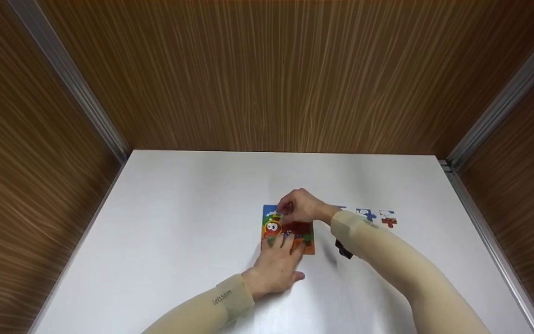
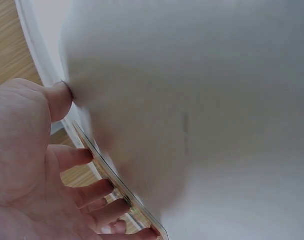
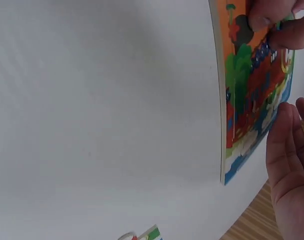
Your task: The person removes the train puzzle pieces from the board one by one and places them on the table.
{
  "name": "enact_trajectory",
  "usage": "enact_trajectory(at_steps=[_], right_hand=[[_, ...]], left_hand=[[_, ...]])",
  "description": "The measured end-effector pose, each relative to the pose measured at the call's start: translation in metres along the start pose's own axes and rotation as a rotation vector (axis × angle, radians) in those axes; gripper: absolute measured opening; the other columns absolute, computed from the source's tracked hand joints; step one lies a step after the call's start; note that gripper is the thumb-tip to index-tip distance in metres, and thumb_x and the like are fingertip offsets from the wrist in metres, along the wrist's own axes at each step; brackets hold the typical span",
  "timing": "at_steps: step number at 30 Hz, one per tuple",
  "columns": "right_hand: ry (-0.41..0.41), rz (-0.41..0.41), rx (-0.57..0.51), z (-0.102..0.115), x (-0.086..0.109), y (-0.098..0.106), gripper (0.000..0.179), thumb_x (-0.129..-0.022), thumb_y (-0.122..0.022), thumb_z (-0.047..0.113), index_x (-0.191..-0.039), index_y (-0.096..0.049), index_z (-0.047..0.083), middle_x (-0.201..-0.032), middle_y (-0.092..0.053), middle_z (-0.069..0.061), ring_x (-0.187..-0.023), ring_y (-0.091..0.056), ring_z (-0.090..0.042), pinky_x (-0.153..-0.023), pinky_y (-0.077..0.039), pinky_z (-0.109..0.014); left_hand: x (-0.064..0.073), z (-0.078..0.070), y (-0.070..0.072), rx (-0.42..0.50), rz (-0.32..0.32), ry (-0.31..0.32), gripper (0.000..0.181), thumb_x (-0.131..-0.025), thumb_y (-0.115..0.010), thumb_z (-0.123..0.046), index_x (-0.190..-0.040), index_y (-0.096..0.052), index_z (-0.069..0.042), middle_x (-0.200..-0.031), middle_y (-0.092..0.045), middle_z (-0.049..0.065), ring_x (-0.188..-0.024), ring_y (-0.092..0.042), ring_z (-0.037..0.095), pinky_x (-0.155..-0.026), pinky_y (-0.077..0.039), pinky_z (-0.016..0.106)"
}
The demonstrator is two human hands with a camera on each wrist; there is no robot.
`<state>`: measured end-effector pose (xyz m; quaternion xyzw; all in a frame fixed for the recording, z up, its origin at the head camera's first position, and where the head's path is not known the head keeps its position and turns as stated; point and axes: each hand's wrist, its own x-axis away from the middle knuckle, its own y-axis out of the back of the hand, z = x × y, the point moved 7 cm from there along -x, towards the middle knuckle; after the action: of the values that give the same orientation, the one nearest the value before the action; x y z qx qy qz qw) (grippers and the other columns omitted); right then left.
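In the head view a colourful jigsaw puzzle (image 1: 309, 248) in a flat frame lies at the middle of the white table, showing a round face with big eyes. My left hand (image 1: 276, 269) rests on its near part, fingers spread and fingertips on the picture, thumb out to the side. From the right, my right hand (image 1: 305, 206) reaches over the upper part, its bent index finger and thumb down at the picture. The right wrist view shows the right hand (image 3: 289, 160) by the blue edge of the puzzle (image 3: 247, 100); I cannot tell whether it pinches a piece.
Loose puzzle pieces lie right of the puzzle, among them a blue and white one (image 1: 365, 214) and a red and white one (image 1: 389, 220). Another sits partly behind the right forearm. A wood-grain panel (image 1: 267, 79) stands along the table's far edge, with more at both sides.
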<state>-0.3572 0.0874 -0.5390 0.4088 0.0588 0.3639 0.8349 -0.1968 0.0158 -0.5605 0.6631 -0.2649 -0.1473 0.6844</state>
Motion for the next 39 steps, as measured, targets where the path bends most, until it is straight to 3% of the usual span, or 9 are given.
enact_trajectory(at_steps=[6, 17, 25, 29, 34, 39], right_hand=[[0.013, 0.023, 0.046, 0.004, -0.004, -0.013, 0.028, -0.093, -0.095, 0.027, -0.117, -0.088, 0.014, -0.107, -0.086, -0.001, -0.095, -0.075, -0.011, -0.091, -0.067, -0.036], [0.014, -0.055, 0.176, 0.01, -0.004, -0.018, 0.027, -0.086, -0.1, 0.028, -0.104, -0.088, 0.012, -0.1, -0.086, -0.003, -0.094, -0.073, -0.012, -0.087, -0.062, -0.031], [-0.067, -0.067, 0.132, 0.008, -0.002, -0.02, 0.042, -0.087, -0.099, 0.029, -0.121, -0.085, 0.009, -0.108, -0.084, -0.007, -0.101, -0.071, -0.017, -0.095, -0.063, -0.039], [-0.055, -0.072, 0.143, 0.008, 0.001, -0.021, 0.047, -0.088, -0.099, 0.029, -0.128, -0.085, 0.008, -0.114, -0.084, -0.009, -0.104, -0.073, -0.019, -0.098, -0.064, -0.042], [0.008, -0.065, 0.168, 0.015, 0.003, -0.023, 0.034, -0.088, -0.099, 0.027, -0.117, -0.09, 0.012, -0.112, -0.085, -0.007, -0.102, -0.074, -0.018, -0.093, -0.065, -0.039], [0.012, -0.062, 0.153, 0.019, 0.003, -0.025, 0.023, -0.088, -0.098, 0.024, -0.106, -0.09, 0.013, -0.105, -0.084, -0.005, -0.095, -0.072, -0.014, -0.086, -0.064, -0.034]], left_hand=[[-0.001, -0.001, 0.0, 0.012, 0.002, -0.005, 0.077, -0.111, -0.056, -0.067, -0.172, -0.046, -0.022, -0.178, -0.042, 0.015, -0.161, -0.043, 0.036, -0.119, -0.051, 0.072], [0.0, -0.002, 0.0, -0.02, -0.054, -0.02, 0.076, -0.11, -0.057, -0.066, -0.171, -0.048, -0.022, -0.173, -0.044, 0.014, -0.156, -0.044, 0.034, -0.115, -0.054, 0.073], [0.001, -0.003, 0.001, -0.023, -0.051, -0.021, 0.076, -0.11, -0.058, -0.066, -0.171, -0.047, -0.021, -0.173, -0.045, 0.014, -0.154, -0.045, 0.033, -0.115, -0.054, 0.072], [0.001, -0.003, 0.001, -0.02, -0.044, -0.02, 0.077, -0.11, -0.057, -0.066, -0.172, -0.046, -0.021, -0.174, -0.044, 0.014, -0.154, -0.045, 0.033, -0.116, -0.054, 0.071], [0.002, -0.003, 0.003, -0.033, -0.045, -0.024, 0.077, -0.111, -0.057, -0.066, -0.172, -0.046, -0.021, -0.172, -0.046, 0.013, -0.15, -0.047, 0.033, -0.115, -0.055, 0.071], [0.002, -0.003, 0.003, -0.033, -0.031, -0.02, 0.079, -0.111, -0.056, -0.066, -0.173, -0.043, -0.02, -0.175, -0.043, 0.013, -0.152, -0.045, 0.033, -0.117, -0.054, 0.07]])
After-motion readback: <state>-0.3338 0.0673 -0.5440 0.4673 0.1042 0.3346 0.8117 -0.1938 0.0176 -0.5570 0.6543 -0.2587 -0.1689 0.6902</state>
